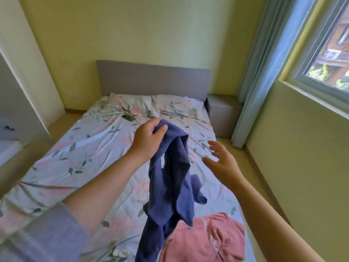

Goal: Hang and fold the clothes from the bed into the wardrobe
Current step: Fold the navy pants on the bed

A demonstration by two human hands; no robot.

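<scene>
The left hand (pixel 149 137) clutches a navy garment (pixel 173 186) by its top, and the cloth hangs above the middle of the bed (pixel 75 157). The right hand (pixel 221 161) is spread beside it, holding nothing. A pink garment (pixel 207 241) lies at the bed's near right corner. The floral sheet is rumpled. A grey headboard (pixel 153 78) stands at the far edge, with a curtain (pixel 264 63) and a window (pixel 328 53) to the right.

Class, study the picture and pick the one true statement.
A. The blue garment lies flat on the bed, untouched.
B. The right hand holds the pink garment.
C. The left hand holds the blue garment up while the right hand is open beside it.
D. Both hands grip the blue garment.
C: the left hand grips the top of the blue garment, which hangs down, while the right hand has spread fingers and holds nothing; the pink garment lies on the bed.
</scene>
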